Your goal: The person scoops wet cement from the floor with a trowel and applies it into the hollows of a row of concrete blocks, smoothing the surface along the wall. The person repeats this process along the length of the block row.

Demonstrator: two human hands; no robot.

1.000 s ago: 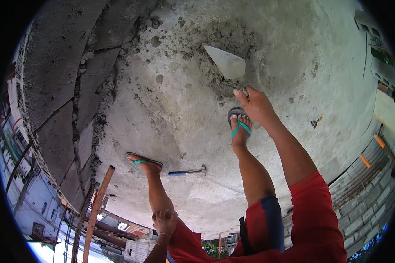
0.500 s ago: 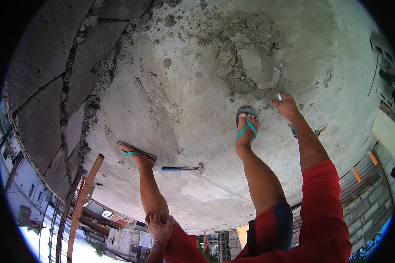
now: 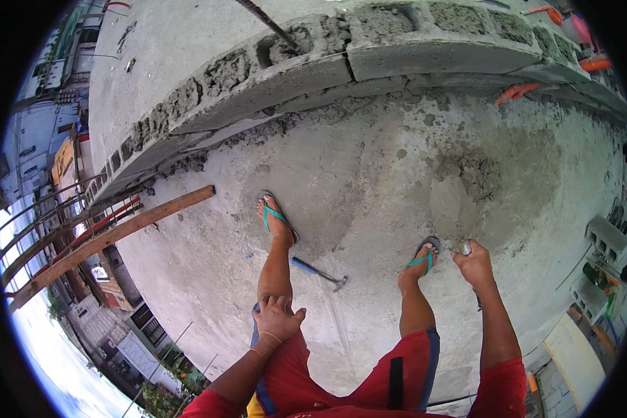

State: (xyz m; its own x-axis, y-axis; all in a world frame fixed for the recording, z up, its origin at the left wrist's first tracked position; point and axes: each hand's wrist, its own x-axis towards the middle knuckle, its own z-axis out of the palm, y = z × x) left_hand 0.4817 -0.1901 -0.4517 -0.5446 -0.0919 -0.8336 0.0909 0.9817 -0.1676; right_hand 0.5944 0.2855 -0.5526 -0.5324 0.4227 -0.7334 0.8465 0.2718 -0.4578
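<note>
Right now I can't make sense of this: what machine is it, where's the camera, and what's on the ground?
No machine here, just a person's bare hands. One wide camera worn on the head looks down, so straight edges bend near the rim. The right hand grips a trowel by its handle, its blade apparently under grey mortar. The left hand rests on the left leg. On the concrete floor, a blue-handled hammer lies beside that leg; beyond stands a low block wall.

Trowel (image 3: 465,248): pale bit of handle showing; blade indistinct, likely coated grey. Mortar (image 3: 478,177): dark, crumbly heap just beyond.
</note>
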